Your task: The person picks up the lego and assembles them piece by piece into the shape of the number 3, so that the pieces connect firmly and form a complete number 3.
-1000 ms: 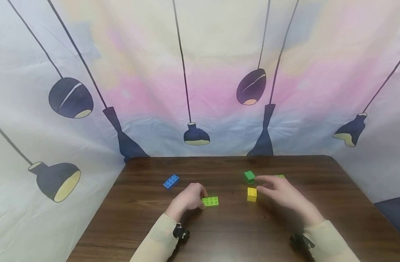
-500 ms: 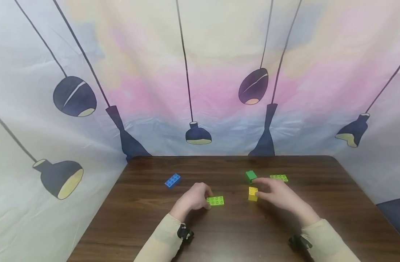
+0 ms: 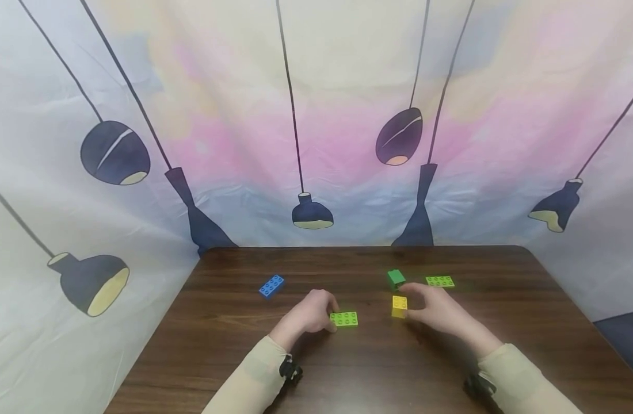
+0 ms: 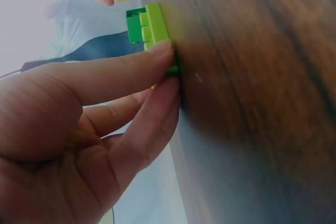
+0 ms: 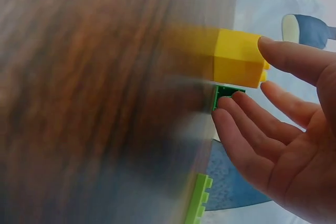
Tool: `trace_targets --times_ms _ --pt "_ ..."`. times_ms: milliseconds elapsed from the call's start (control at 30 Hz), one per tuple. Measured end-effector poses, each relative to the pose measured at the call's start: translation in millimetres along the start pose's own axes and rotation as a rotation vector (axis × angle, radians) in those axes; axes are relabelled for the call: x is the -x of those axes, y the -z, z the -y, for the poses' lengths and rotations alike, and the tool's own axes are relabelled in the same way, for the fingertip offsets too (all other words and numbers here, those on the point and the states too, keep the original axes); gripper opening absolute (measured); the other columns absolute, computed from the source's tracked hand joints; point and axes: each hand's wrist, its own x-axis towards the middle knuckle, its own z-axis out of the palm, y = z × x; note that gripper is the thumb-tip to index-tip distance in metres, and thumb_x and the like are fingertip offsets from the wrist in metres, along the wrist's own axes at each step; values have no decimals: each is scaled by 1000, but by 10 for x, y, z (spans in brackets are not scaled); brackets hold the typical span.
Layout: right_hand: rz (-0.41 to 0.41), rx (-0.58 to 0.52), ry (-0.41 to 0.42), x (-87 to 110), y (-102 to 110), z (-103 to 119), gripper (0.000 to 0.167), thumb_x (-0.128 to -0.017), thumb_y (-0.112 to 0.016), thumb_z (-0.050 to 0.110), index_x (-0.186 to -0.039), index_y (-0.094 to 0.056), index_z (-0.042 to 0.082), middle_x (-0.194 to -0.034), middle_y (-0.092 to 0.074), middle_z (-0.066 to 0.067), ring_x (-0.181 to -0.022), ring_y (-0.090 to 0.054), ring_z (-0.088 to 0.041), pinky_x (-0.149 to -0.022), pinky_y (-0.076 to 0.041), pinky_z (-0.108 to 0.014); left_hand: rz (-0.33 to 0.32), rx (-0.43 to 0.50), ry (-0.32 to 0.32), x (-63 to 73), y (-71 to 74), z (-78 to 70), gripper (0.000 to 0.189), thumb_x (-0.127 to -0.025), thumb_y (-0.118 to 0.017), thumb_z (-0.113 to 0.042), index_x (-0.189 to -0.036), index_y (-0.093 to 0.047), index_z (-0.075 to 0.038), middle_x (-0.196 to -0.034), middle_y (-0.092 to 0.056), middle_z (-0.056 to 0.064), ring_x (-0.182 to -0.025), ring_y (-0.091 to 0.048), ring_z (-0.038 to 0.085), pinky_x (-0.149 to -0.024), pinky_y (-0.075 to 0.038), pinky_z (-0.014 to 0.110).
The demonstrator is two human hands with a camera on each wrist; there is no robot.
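Observation:
My left hand [image 3: 310,311] pinches the left end of a flat lime-green toy building brick [image 3: 344,319] between thumb and fingers; the brick lies studs up on the table. In the left wrist view the thumb is on the studded side of the lime-green brick [image 4: 156,22]. My right hand [image 3: 441,307] is beside a yellow studded brick [image 3: 399,307], its fingers spread and slightly bent. The right wrist view has the thumb tip at the upper edge of the yellow brick [image 5: 239,59]; whether it touches is unclear. The fingers reach past it, near a dark green brick [image 3: 396,279] lying on its side.
A flat blue brick [image 3: 271,286] lies at the back left of the brown wooden table [image 3: 347,374]. Another flat lime-green brick [image 3: 440,281] lies at the back right, behind my right hand. A cloth [image 3: 337,115] printed with lamps hangs behind the table.
My left hand has moved a little to the right together with the lime-green brick. My right hand has lowered slightly, with its thumb closer to the yellow brick, uncovering the back-right lime-green brick.

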Motion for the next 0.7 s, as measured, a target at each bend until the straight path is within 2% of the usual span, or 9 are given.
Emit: trace_targets --times_ms 200,467,700 --pt "26 -92 -62 -9 -27 1 52 -86 -91 16 -131 -68 4 -121 -73 -9 -106 -72 -27 -84 -61 -45 -8 -3 -12 -14 -9 -26 29 -78 -92 -1 -103 -78 -1 -87 -65 0 -76 -57 15 -71 -53 33" --pt "7 -26 -64 -31 -51 -1 47 -84 -92 18 -124 -70 6 -110 -72 -2 -100 -68 -22 -86 -57 -49 -21 -4 -29 -36 -27 -9 30 -77 -94 -2 -103 -80 -1 -88 -68 0 -76 -58 13 -72 -54 32" --pt "6 -36 -71 -48 -75 -5 43 -83 -92 14 -120 -70 6 -104 -72 -1 -95 -67 -20 -81 -57 -46 -19 -12 -22 6 -34 -21 30 -77 -94 -3 -103 -80 0 -89 -69 1 -74 -57 12 -70 -54 31"
